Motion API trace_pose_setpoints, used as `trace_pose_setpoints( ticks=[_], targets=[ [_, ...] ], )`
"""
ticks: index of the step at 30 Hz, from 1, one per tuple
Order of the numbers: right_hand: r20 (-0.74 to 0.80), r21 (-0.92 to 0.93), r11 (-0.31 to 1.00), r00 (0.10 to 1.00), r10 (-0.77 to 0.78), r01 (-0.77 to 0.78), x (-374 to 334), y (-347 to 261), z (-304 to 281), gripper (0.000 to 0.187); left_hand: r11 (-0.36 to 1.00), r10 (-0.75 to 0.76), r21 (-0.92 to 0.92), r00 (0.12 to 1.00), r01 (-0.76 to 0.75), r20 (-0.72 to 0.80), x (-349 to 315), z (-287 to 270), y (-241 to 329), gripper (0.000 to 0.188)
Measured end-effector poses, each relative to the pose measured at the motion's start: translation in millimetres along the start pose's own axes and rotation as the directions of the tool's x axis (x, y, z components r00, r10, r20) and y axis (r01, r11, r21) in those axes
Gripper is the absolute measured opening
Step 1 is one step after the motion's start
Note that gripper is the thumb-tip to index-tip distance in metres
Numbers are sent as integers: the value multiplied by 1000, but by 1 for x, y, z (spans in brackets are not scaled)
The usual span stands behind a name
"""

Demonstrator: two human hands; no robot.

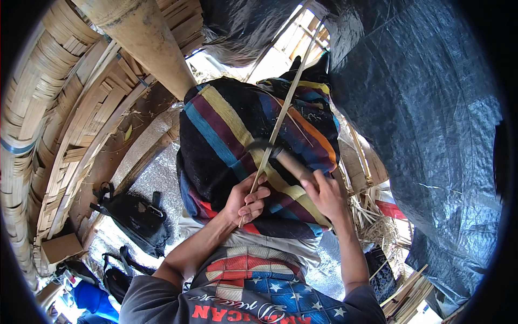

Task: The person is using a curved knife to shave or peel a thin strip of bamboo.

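My left hand point(246, 202) is closed round the near end of a long, thin bamboo strip point(286, 105). The strip slants up and away to the right, past the far edge of my lap. In my right hand point(328, 197) is a curved knife point(293, 164) with a thick, light-brown handle, my fingers wrapped round it. Its dark hooked blade lies across the strip, a short way beyond my left fingers; whether the edge cuts into it I cannot tell. Beneath both hands a striped cloth point(218, 116) covers my lap, with thin slivers lying on it.
A thick bamboo post point(145, 43) and a woven bamboo wall point(81, 129) stand at the left. Dark plastic sheeting point(421, 108) hangs along the right. A black mesh bag point(137, 221) sits at the lower left. Cut strips point(407, 294) and shavings point(380, 227) lie at the right.
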State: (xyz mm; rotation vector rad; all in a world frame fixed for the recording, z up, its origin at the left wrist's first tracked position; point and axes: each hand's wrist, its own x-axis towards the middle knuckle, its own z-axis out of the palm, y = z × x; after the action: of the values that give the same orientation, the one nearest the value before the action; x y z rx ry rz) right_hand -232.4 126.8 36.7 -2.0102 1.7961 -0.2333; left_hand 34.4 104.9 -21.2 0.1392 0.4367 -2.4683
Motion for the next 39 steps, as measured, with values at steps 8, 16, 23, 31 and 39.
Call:
trace_pose_setpoints(
  ticks=[8,16,23,31,39],
  targets=[
    [143,80,987,982,123,-136,4,-3,-18,44,995,3,103,999,3,-51,-1,1,-1,15],
    [166,57,987,976,141,-152,1,2,-26,47,964,25,264,991,11,-134,-1,3,-2,17],
    [52,-30,979,977,205,-204,4,-6,-32,41,913,50,405,977,39,-208,1,9,-4,18],
    [35,11,993,992,118,-118,16,-3,-25,39,887,97,461,961,35,-259,5,13,-4,20],
    [-119,-137,956,963,244,-259,33,5,-37,44,931,63,364,975,19,-212,0,6,-2,20]
  ],
)
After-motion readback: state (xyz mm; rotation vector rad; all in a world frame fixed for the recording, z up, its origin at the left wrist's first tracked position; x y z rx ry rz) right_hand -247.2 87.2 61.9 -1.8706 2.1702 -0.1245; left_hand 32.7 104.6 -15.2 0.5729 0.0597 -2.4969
